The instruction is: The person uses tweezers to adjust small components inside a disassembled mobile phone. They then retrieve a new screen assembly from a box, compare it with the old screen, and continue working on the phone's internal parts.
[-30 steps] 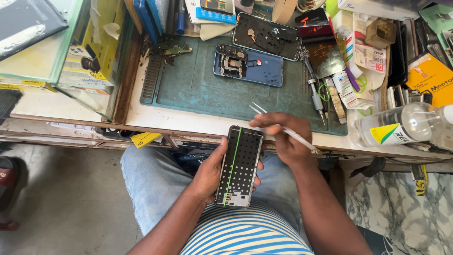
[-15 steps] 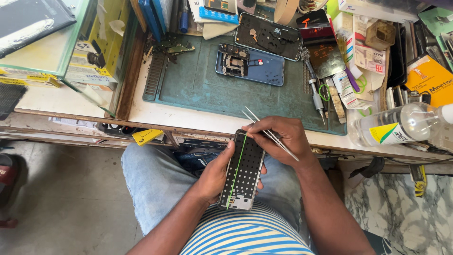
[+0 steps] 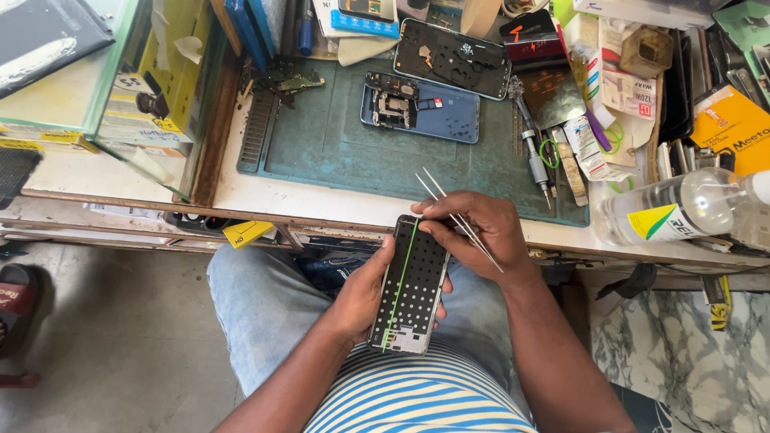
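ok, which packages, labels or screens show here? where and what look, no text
Phone panel: in the left hand, dark, dotted, with a green line; right hand at its top end.
Yellow box: bench's left, upright.
Clear bottle: right edge, lying down, yellow-green-white label.
Orange packet: far right.
Yellow tag: under the bench edge.

Shiny metal tweezers [image 3: 461, 220], matt dotted black phone panel [image 3: 411, 285], rubbery teal mat [image 3: 337, 152].
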